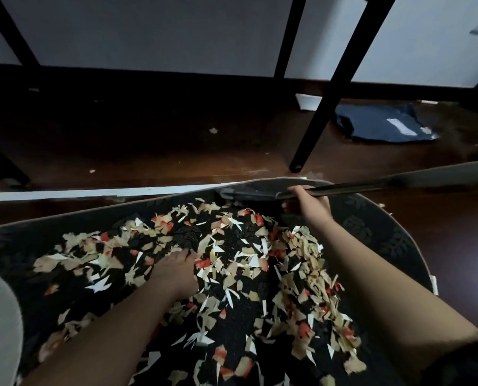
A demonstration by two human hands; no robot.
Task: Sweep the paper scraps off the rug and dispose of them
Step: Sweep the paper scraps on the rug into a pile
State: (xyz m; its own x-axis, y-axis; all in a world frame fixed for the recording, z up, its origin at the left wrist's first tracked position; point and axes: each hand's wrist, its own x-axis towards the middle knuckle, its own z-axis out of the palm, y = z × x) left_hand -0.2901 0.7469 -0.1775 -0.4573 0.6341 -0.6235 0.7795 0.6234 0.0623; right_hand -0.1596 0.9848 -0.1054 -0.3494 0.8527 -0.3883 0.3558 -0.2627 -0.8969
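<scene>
Scraps [232,263] around left fingers [186,253]

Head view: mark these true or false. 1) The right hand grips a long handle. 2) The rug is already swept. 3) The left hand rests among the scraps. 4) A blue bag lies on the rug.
1) True: the right hand grips the handle.
2) False: paper scraps still cover the rug.
3) True: the left hand lies among them.
4) False: the blue bag lies on the wooden floor.
</scene>
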